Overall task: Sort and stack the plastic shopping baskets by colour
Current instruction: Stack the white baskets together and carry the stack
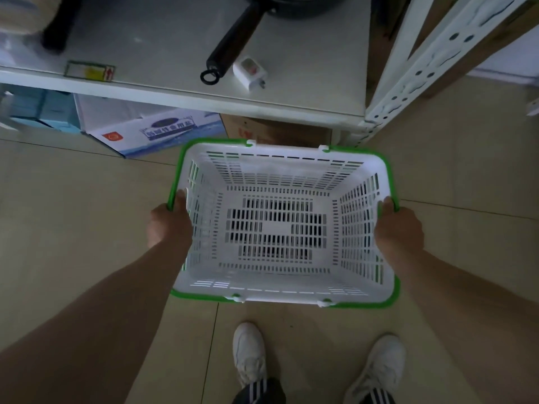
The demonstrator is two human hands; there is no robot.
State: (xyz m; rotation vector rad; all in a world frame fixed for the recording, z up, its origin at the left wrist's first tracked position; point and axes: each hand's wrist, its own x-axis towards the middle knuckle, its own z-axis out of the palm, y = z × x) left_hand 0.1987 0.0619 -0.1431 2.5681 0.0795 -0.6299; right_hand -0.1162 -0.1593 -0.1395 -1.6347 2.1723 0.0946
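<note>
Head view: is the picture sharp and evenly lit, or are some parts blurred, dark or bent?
Head view: dim overall; the white basket held by the left hand and right hand is the brightest and sharpest part. The top left corner above the shelf is smeared with blur. The wide lens bends the shelf edge and the white upright.

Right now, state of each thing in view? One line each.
White slotted plastic basket with green rim: empty, upright, held above the floor.
Left hand: gripping the basket's left rim.
Right hand: gripping the right rim.
Green basket handles: folded down along the rim.
Black-handled pan: lying on the shelf.
White charger plug: unplugged, lying beside the pan handle.
</note>
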